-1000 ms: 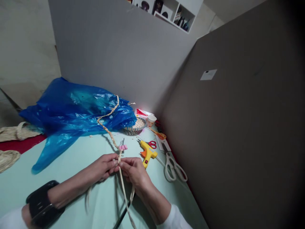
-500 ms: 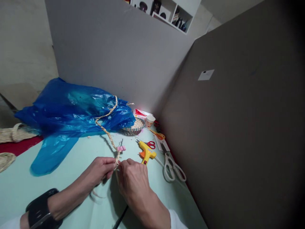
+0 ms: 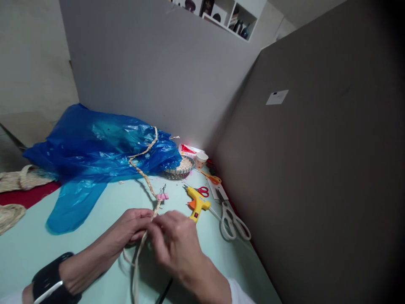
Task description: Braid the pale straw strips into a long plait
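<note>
A thin plaited straw braid runs from the blue bag down to my hands, with a pink binder clip fixed on it. Just below the clip, my left hand pinches the lower end of the braid between thumb and fingers. My right hand is curled at the same spot, its fingertips at the straw and slightly blurred. Loose straw strands hang below the hands toward the near side of the table.
A blue plastic bag covers the back left. To the right lie a yellow glue gun, red-handled scissors, large white-handled scissors and orange-handled scissors. A woven basket and paper cup stand behind, near grey partitions.
My right hand has rolled and drawn slightly to the left, its thumb now showing. Straw strands now hang lower in front of it. The left hand keeps its grip.
</note>
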Tool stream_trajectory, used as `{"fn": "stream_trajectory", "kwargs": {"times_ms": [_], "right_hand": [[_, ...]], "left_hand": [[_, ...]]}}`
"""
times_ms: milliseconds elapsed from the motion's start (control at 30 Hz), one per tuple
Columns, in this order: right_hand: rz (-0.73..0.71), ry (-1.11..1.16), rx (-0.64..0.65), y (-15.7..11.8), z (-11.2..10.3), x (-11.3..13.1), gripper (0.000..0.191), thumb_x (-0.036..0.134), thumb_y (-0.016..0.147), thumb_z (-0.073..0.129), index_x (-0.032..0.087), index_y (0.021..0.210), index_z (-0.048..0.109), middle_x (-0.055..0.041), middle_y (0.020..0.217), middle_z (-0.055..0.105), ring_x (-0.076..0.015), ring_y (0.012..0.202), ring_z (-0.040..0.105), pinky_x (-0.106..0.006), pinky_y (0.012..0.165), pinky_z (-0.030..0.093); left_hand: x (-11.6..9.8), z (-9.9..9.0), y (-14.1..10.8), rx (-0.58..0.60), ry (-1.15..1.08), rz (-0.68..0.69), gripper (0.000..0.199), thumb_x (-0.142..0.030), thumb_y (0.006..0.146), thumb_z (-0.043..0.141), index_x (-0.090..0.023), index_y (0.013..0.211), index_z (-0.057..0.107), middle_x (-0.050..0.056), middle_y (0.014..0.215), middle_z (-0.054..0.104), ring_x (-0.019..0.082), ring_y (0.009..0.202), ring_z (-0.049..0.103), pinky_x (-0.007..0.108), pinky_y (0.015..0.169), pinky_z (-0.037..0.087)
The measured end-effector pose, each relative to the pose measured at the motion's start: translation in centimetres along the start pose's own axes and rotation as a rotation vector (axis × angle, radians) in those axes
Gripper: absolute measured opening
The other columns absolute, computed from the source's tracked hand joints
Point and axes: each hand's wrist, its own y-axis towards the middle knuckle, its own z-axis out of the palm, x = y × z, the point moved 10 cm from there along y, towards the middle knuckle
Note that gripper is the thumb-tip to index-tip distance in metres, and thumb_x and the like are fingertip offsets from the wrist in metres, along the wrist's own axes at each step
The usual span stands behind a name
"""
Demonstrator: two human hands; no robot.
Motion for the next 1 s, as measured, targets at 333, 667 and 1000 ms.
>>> {"fn": "stream_trajectory", "kwargs": {"times_ms": [333, 667, 1000], "right_hand": [[0.428, 0.435, 0.142, 0.4, 3.1, -5.2, 0.025, 0.03, 0.1, 0.047, 0.016, 0.102, 0.067, -0.005, 0.085, 0.069, -0.0176, 0.082, 0.062, -0.025, 0.072, 0.04], [0.489, 0.654, 0.105, 0.5, 3.6, -5.9, 0.03, 0.015, 0.088, 0.056, 0.014, 0.059, 0.067, 0.0057, 0.047, 0.046, -0.0076, 0.049, 0.038, -0.022, 0.051, 0.028], [0.422, 0.561, 0.01, 0.0, 3.3, -5.8, 0.027, 0.016, 0.081, 0.054, 0.016, 0.055, 0.058, 0.0069, 0.046, 0.033, -0.0079, 0.049, 0.031, -0.023, 0.05, 0.023]], "left_hand": [[0.0, 0.3, -0.1, 0.077, 0.016, 0.035, 0.047, -0.057, 0.075, 0.07, -0.02, 0.096, 0.052, -0.015, 0.049, 0.041, 0.005, 0.043, 0.013, 0.022, 0.044, 0.008], [-2.0, -1.1, -1.0, -0.135, 0.477, 0.086, 0.024, -0.047, 0.083, 0.055, -0.024, 0.091, 0.052, -0.009, 0.051, 0.057, 0.013, 0.046, 0.041, 0.025, 0.052, 0.027], [-2.7, -1.0, -1.6, -0.18, 0.778, 0.043, 0.038, -0.05, 0.081, 0.044, -0.023, 0.061, 0.06, 0.001, 0.057, 0.065, 0.018, 0.05, 0.053, 0.029, 0.057, 0.036]]}}
